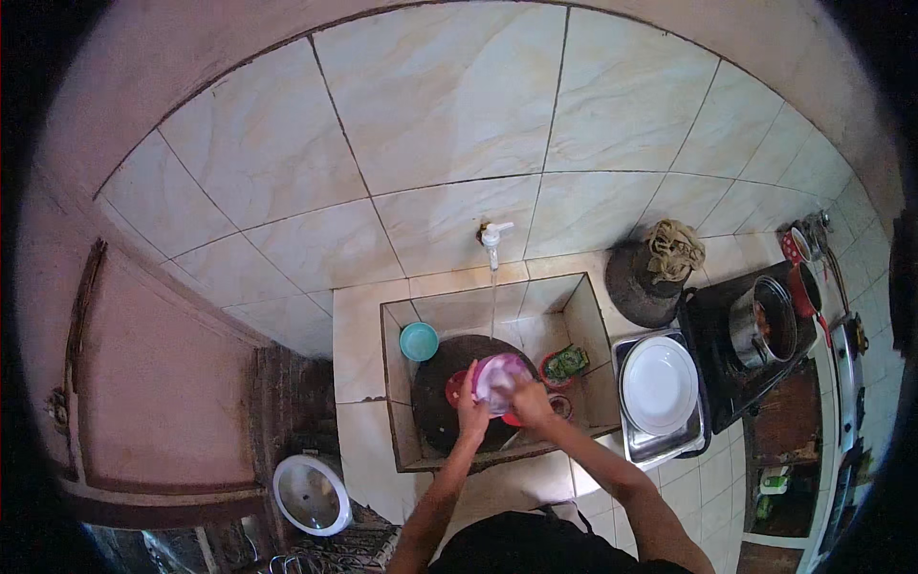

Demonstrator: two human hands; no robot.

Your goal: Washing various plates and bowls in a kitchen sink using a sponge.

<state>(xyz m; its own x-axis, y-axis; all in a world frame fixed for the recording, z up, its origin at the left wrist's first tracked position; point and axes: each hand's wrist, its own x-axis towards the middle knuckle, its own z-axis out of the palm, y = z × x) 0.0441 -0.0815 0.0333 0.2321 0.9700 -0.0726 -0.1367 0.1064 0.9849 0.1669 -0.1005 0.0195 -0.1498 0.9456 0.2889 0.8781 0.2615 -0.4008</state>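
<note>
Over a tiled sink, my left hand grips the rim of a pink-purple bowl tilted toward me. My right hand is at the bowl's inside, its fingers blurred by motion; whether they hold anything cannot be seen. Whitish suds or water show within the bowl. Beneath lies a large dark round pan or lid, with red dishware partly hidden by the hands. A thin water stream falls from the white tap just behind the bowl.
A turquoise bowl sits in the sink's left corner; a green scouring pad lies on a red container to the right. Beyond the rim are a steel tray with white plates, a dark pot with a cloth, and a stove bearing a steel pot.
</note>
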